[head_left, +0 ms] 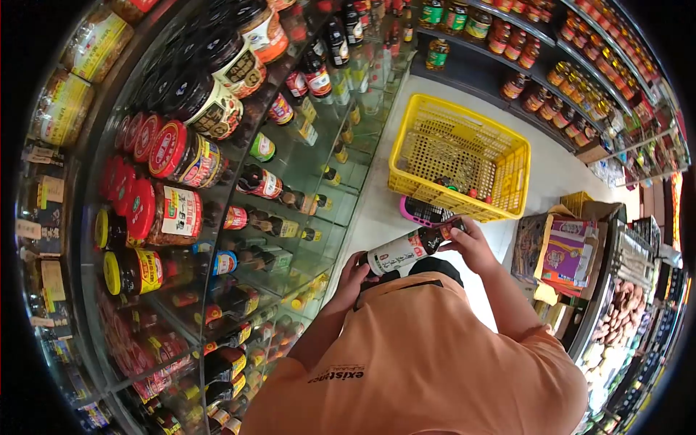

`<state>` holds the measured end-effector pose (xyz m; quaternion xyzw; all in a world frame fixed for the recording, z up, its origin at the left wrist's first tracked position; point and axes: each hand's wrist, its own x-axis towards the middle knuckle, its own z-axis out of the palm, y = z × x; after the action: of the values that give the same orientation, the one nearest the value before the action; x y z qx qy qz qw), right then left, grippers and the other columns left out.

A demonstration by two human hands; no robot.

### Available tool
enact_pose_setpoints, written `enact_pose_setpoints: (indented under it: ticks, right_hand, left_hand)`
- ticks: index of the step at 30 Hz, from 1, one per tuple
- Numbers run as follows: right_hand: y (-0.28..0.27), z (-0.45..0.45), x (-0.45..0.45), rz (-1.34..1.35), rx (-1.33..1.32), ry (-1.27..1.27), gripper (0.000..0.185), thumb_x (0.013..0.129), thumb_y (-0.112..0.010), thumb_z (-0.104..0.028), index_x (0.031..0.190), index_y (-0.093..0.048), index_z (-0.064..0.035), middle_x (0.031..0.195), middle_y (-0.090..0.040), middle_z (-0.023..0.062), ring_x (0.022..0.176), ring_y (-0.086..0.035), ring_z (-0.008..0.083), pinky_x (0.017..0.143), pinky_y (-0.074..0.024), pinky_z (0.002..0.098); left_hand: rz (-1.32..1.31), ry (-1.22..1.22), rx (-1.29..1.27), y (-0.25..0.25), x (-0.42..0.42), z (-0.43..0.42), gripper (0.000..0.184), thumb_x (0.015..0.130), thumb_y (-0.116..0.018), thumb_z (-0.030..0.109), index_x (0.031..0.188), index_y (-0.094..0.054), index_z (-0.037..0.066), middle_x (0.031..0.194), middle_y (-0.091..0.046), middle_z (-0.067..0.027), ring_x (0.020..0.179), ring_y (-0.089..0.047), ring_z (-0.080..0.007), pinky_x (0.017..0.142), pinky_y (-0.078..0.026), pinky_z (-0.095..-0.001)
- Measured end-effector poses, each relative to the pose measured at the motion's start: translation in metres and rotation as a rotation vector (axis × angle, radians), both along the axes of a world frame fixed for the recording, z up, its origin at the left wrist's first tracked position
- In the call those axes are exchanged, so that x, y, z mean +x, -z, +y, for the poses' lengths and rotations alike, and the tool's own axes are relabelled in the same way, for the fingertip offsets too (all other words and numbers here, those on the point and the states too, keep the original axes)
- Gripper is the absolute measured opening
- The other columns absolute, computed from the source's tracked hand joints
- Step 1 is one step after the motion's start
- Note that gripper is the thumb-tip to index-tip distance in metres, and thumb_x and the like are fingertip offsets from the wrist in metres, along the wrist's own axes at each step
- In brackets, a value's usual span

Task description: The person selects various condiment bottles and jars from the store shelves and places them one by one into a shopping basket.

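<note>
A dark sauce bottle (397, 253) with a white label and dark Chinese lettering lies sideways in front of my orange shirt. My left hand (351, 280) is closed around its base end at the left. At the other end, my right hand (471, 244) grips the neck near the cap. The label faces up toward me. Just beyond the bottle stands a large yellow plastic basket (458, 106), with a few small bottles or caps at its near side. A pink-rimmed dark container (418, 211) shows partly beneath the basket's near edge.
Glass shelves (304, 239) on the left hold many jars and bottles, including red-lidded jars (170, 214). Dark shelves (471, 69) with oil bottles line the back. Cardboard boxes (569, 250) and a produce display (616, 315) stand to the right. Pale floor (377, 188) surrounds the basket.
</note>
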<state>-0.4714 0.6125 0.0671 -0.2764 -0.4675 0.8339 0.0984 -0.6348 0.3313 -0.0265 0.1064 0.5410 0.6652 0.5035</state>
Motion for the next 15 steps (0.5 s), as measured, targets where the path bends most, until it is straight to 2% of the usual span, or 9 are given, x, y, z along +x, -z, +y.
enact_pose_setpoints:
  ticks: [2, 3, 4, 6, 8, 9, 11, 12, 15]
  right_hand:
    - [0.000, 0.023, -0.016, -0.003, 0.123, -0.101, 0.034, 0.094, -0.061, -0.021, 0.118, -0.052, 0.0011, 0.109, -0.061, 0.0135, 0.101, -0.061, 0.0222, 0.085, -0.0565, 0.0408]
    - [-0.010, 0.033, -0.029, -0.001, 0.190, -0.111, 0.031, 0.093, -0.061, -0.021, 0.113, -0.056, 0.0029, 0.107, -0.062, 0.0124, 0.098, -0.062, 0.0212, 0.085, -0.0560, 0.0388]
    - [-0.020, 0.047, -0.039, -0.051, 0.276, -0.137, 0.030, 0.093, -0.061, -0.019, 0.112, -0.057, 0.0034, 0.104, -0.064, 0.0115, 0.093, -0.063, 0.0190, 0.078, -0.0551, 0.0340]
    - [-0.014, 0.081, -0.060, -0.112, 0.548, -0.108, 0.027, 0.091, -0.061, -0.017, 0.109, -0.057, 0.0034, 0.095, -0.066, 0.0105, 0.084, -0.063, 0.0168, 0.072, -0.0527, 0.0301]
    - [-0.014, 0.135, -0.093, -0.167, 0.525, 0.049, 0.025, 0.089, -0.062, -0.017, 0.104, -0.058, 0.0027, 0.086, -0.067, 0.0092, 0.077, -0.063, 0.0151, 0.069, -0.0508, 0.0286]
    - [-0.011, 0.154, -0.103, -0.133, 0.561, 0.095, 0.023, 0.088, -0.064, -0.018, 0.097, -0.060, 0.0022, 0.083, -0.067, 0.0093, 0.075, -0.063, 0.0152, 0.068, -0.0503, 0.0285]
    - [0.004, 0.196, -0.118, -0.172, 0.786, 0.040, 0.024, 0.086, -0.067, -0.020, 0.094, -0.061, 0.0017, 0.078, -0.068, 0.0099, 0.071, -0.063, 0.0156, 0.065, -0.0497, 0.0299]
    - [0.017, 0.212, -0.126, -0.185, 0.925, 0.016, 0.026, 0.085, -0.069, -0.022, 0.094, -0.062, 0.0014, 0.076, -0.068, 0.0103, 0.070, -0.063, 0.0154, 0.063, -0.0495, 0.0303]
    - [0.052, 0.244, -0.151, -0.292, 1.039, -0.132, 0.033, 0.084, -0.071, -0.029, 0.096, -0.062, 0.0000, 0.074, -0.066, 0.0143, 0.067, -0.065, 0.0218, 0.062, -0.0502, 0.0350]
  left_hand:
    - [0.016, -0.040, -0.033, -0.006, -0.007, 0.009, 0.052, 0.099, -0.051, 0.040, 0.133, -0.042, 0.001, 0.119, -0.059, -0.0131, 0.101, -0.064, -0.0243, 0.084, -0.054, -0.0372]
    - [-0.059, -0.027, 0.040, -0.003, -0.011, 0.014, 0.046, 0.100, -0.050, 0.033, 0.134, -0.042, 0.002, 0.121, -0.058, -0.0135, 0.099, -0.064, -0.0234, 0.083, -0.055, -0.0368]
    - [-0.132, -0.011, 0.114, 0.001, -0.014, 0.020, 0.041, 0.101, -0.050, 0.026, 0.135, -0.041, 0.004, 0.123, -0.058, -0.0140, 0.097, -0.065, -0.0225, 0.083, -0.055, -0.0365]
    - [-0.166, -0.032, 0.140, 0.007, -0.016, 0.028, 0.041, 0.102, -0.049, 0.029, 0.134, -0.045, 0.005, 0.116, -0.062, -0.0145, 0.094, -0.066, -0.0217, 0.082, -0.055, -0.0360]
    - [0.029, -0.215, -0.257, 0.022, -0.019, 0.026, 0.038, 0.102, -0.049, 0.031, 0.130, -0.051, 0.004, 0.103, -0.067, -0.0136, 0.089, -0.067, -0.0201, 0.082, -0.054, -0.0342]
    - [0.035, -0.333, -0.339, 0.043, -0.015, 0.017, 0.035, 0.102, -0.049, 0.031, 0.124, -0.055, 0.004, 0.091, -0.069, -0.0121, 0.084, -0.067, -0.0182, 0.080, -0.053, -0.0317]
    - [-0.042, -0.452, -0.555, 0.077, -0.003, -0.010, 0.033, 0.101, -0.046, 0.029, 0.123, -0.056, 0.006, 0.089, -0.070, -0.0111, 0.077, -0.065, -0.0163, 0.072, -0.050, -0.0287]
    - [-0.016, -0.481, -0.545, 0.106, 0.015, -0.037, 0.036, 0.100, -0.048, 0.031, 0.124, -0.055, 0.007, 0.090, -0.070, -0.0115, 0.077, -0.065, -0.0161, 0.071, -0.049, -0.0293]
    - [-0.201, -0.623, -0.757, 0.137, 0.075, -0.075, 0.041, 0.098, -0.050, 0.034, 0.123, -0.052, 0.002, 0.090, -0.071, -0.0137, 0.073, -0.065, -0.0176, 0.064, -0.047, -0.0269]
